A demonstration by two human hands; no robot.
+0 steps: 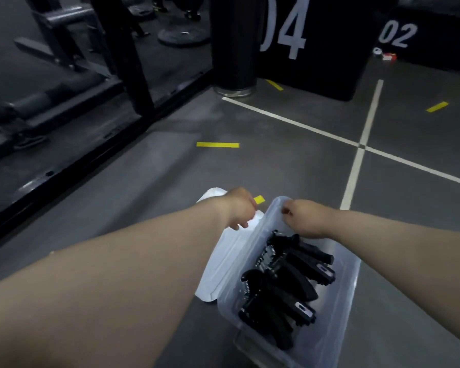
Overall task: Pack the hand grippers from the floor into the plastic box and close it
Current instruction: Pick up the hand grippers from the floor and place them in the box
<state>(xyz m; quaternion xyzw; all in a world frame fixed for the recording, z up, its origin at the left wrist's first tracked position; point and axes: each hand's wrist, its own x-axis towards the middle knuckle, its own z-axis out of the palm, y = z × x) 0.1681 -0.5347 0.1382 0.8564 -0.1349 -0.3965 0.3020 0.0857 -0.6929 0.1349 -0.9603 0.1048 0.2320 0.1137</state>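
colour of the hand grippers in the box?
The hand grippers are black with silvery metal springs; the head view, the only one, shows them.

Lower centre: translucent, smooth plastic box (340,301) beside a glossy white plastic lid (221,266), filled with matt black plastic hand grippers (290,277) and their bright metal coil springs (266,254). Underneath, matt grey floor (144,195) with a faint sheen, marked in smooth yellow tape (217,145). Upper left, black-painted metal rack (122,49), satin finish.
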